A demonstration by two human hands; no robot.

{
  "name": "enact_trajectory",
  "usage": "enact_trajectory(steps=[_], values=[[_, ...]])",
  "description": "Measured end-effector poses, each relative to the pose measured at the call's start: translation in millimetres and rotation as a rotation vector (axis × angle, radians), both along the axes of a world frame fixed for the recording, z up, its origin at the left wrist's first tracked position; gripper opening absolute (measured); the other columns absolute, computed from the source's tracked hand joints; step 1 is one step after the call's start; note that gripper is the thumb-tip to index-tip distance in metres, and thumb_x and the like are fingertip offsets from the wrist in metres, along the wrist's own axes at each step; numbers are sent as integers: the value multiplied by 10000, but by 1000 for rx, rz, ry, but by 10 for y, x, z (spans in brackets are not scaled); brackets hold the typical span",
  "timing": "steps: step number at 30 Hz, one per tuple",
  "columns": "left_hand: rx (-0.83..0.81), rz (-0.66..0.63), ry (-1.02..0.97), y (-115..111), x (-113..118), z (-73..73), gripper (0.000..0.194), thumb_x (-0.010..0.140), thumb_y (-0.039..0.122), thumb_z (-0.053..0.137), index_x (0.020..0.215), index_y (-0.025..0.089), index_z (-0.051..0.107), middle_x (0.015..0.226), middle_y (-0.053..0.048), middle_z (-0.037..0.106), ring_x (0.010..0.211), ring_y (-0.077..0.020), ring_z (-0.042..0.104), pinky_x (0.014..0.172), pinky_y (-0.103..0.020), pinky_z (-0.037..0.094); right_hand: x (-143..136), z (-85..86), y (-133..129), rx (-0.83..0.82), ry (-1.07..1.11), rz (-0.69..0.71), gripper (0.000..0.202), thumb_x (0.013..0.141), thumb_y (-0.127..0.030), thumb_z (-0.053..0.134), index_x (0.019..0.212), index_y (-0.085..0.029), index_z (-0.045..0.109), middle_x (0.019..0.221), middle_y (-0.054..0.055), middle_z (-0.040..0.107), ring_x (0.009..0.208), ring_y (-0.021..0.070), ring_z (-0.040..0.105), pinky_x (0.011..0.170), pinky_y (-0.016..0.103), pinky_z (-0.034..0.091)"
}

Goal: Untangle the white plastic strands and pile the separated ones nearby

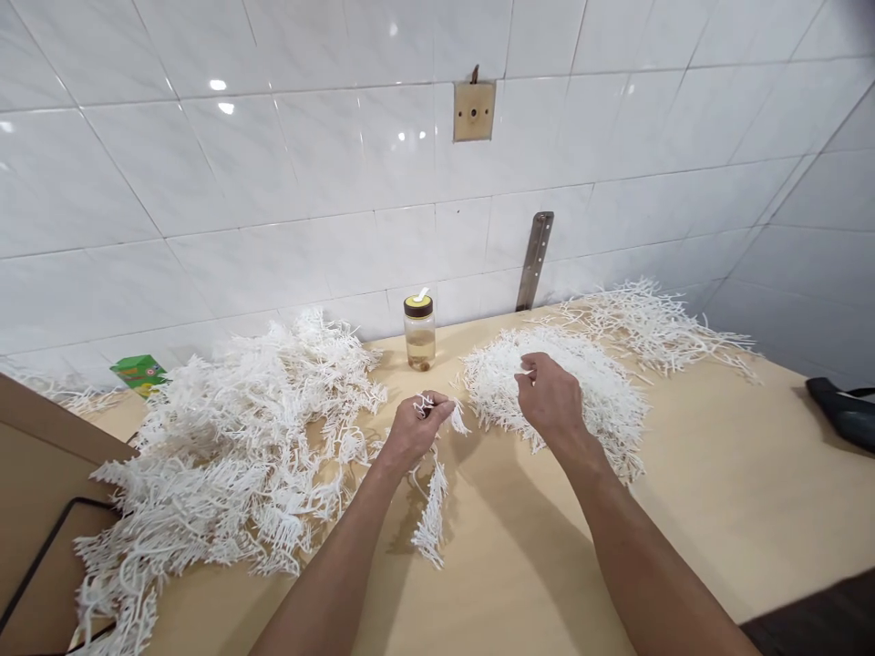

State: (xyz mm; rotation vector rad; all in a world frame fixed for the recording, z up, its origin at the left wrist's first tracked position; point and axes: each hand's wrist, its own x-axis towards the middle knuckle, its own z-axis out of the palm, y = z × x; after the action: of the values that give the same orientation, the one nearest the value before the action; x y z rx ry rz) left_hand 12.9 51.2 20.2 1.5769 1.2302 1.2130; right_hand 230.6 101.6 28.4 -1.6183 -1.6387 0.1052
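Observation:
My left hand (pixel 418 425) pinches a white branching strand (pixel 430 515), whose feathery end hangs down over the table; a small tuft (pixel 459 418) sticks out past the fingertips. Over the near-left part of a round pile of short white pieces (pixel 608 392) is my right hand (pixel 549 390), its fingers curled with thumb and index tips close together. Whether anything is between those fingertips is too small to tell. A large tangled heap of white branching strands (pixel 252 446) lies to the left of my left hand.
A jar of yellowish liquid (pixel 419 342) stands near the wall, with a metal bracket (pixel 534 261) to its right. Thin white strands (pixel 656 328) lie at the back right. A green box (pixel 138 372) is at left, a black object (pixel 842 415) at far right.

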Motion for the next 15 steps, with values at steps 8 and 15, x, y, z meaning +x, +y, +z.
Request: enact_trajectory(steps=[8,15], values=[[76,109,44,27,15,-29,224,799,380,647,788,162,696,721,-8,612,650,-127,512,626,-252,397,-350,106,-248,-345,309,540,302,900,-392,523,1039,-192,701,806,26,702,472,128,617,475,258,487],[101,103,82,36,24,-56,188,797,342,637,793,163,694,717,-8,602,653,-130,514,630,-257,402,-489,179,-323,-283,148,547,218,893,-313,531,825,-200,705,627,-17,644,482,125,584,554,257,450]])
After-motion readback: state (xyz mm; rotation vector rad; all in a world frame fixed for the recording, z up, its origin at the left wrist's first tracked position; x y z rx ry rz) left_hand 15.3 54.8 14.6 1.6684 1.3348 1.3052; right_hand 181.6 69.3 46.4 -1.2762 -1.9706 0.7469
